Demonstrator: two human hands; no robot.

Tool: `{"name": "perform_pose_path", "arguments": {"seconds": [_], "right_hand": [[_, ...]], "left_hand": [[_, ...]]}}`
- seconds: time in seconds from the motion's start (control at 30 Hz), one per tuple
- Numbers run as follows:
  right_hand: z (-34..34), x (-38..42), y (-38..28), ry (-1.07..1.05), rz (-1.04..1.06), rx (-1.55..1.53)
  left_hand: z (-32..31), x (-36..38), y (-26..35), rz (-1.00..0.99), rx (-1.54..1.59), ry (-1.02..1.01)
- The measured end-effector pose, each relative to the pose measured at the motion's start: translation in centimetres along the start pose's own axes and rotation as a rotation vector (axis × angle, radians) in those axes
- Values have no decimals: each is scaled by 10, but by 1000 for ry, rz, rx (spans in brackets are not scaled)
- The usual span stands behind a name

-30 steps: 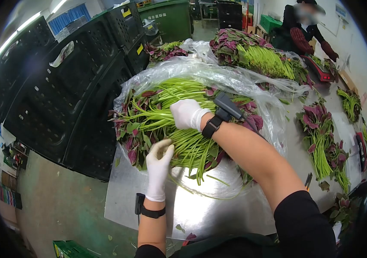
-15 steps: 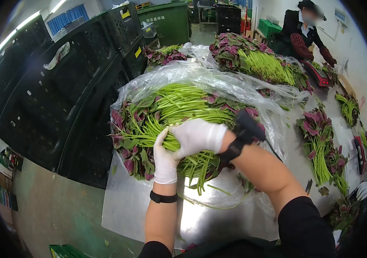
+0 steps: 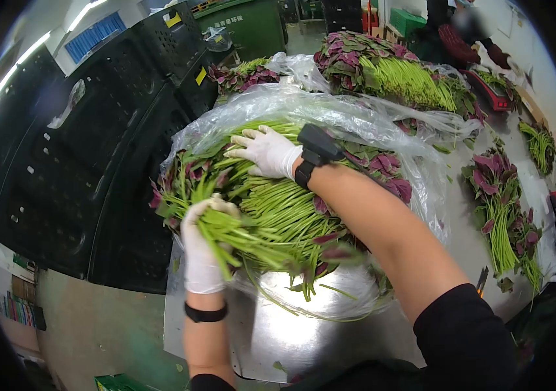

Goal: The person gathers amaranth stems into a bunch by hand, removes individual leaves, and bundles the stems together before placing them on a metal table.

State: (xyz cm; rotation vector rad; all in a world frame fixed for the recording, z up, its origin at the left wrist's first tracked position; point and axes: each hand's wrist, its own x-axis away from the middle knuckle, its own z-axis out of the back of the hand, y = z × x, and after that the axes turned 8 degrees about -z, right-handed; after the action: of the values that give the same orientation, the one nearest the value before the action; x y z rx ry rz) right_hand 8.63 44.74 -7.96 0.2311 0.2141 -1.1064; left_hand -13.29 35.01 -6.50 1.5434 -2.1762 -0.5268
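Note:
My left hand (image 3: 201, 241), in a white glove, is closed around a bunch of amaranth stems (image 3: 242, 242), whose cut ends point toward me and to the right. Fingers spread, my white-gloved right hand (image 3: 268, 153) lies on the big pile of amaranth (image 3: 284, 202). Green stems fill the middle of that pile, and purple-green leaves stick out at both sides. Clear plastic sheeting (image 3: 343, 107) surrounds its far side. A black device is strapped to my right wrist.
Beneath the pile is a metal table (image 3: 291, 345). Another amaranth heap (image 3: 402, 81) lies behind, and smaller bunches (image 3: 503, 221) are at the right. A red scale (image 3: 490, 91) stands near a person at the back right. Black plastic crates (image 3: 82, 169) line the left side.
My hands have come apart. The left has pulled a bunch of amaranth toward me and left; the right has moved away from me onto the pile, fingers spread. The view has shifted slightly.

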Motion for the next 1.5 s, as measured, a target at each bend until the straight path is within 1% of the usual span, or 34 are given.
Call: {"name": "perform_pose_path", "arguments": {"seconds": [0.03, 0.07, 0.13, 0.2, 0.23, 0.27, 0.33, 0.37, 0.43, 0.5, 0.57, 0.6, 0.67, 0.7, 0.8, 0.83, 0.87, 0.93, 1.0, 1.03, 1.13, 1.17, 1.27, 1.3, 1.33, 1.4, 1.47, 1.5], "right_hand": [[-3, -4, 6, 22, 23, -2], [-6, -10, 11, 70, 34, -18], [-3, -14, 17, 134, 14, -96], [0, -9, 25, 146, 16, -167], [-3, -6, 24, 134, 10, -163], [-5, -3, 22, 127, 7, -157], [-10, 0, 17, 44, 24, -71], [-5, 1, 13, -37, 34, -36], [-5, 4, 10, -20, 55, -41], [0, 8, 7, -23, 67, -27], [-6, 9, 7, -16, 80, -17], [-6, 9, 9, -6, 82, -11], [2, 11, 10, -55, 64, -26], [0, 10, 11, -43, 56, -28], [-4, 12, 13, -32, 51, -26], [-4, 10, 14, -30, 60, -19], [-5, 8, 14, -36, 60, -13], [-9, 6, 16, -53, 56, -5], [-15, 3, 17, -26, 62, 9], [-13, 3, 15, -51, 55, 23], [-5, 2, 11, -79, 52, 56], [-2, 1, 9, -82, 51, 63], [19, -3, -1, -199, 29, 113], [27, -1, -2, -143, 73, 131], [43, 4, -5, -125, 120, 188], [77, 17, -12, -166, 142, 184], [92, 40, -14, -74, 89, 117], [103, 57, -17, -81, 22, 44]], "left_hand": [[-13, 4, 17, 30, 71, 30], [-20, 3, 31, 14, 104, 34], [-46, 21, 48, 70, 271, 5], [-56, 46, 51, 49, 322, -157], [-68, 68, 44, 43, 347, -65], [-59, 82, 37, 3, 177, -27], [-30, 102, 32, 111, 177, 67], [-17, 111, 33, 115, 208, 92], [-9, 123, 36, 109, 289, 155], [-14, 128, 39, 104, 219, 132], [-33, 129, 47, 83, 126, 119], [-42, 128, 55, 95, 98, 81], [-61, 132, 72, 71, -42, 99], [-66, 136, 81, 73, -102, 101], [-91, 165, 90, -51, -542, 153], [-95, 179, 89, -109, -616, 271], [-91, 193, 91, -145, -679, 266], [-89, 228, 103, -204, -710, 249], [-98, 260, 99, -356, -794, 254], [-92, 274, 105, -388, -716, 222], [-77, 300, 105, -593, -653, 171], [-72, 304, 107, -606, -641, 109], [-67, 304, 101, -632, -651, 79], [-65, 302, 100, -603, -665, 9], [-55, 291, 90, -691, -694, 17], [-58, 288, 88, -509, -613, -83], [-60, 273, 78, -438, -595, -182], [-58, 258, 70, -477, -604, -195]]}}
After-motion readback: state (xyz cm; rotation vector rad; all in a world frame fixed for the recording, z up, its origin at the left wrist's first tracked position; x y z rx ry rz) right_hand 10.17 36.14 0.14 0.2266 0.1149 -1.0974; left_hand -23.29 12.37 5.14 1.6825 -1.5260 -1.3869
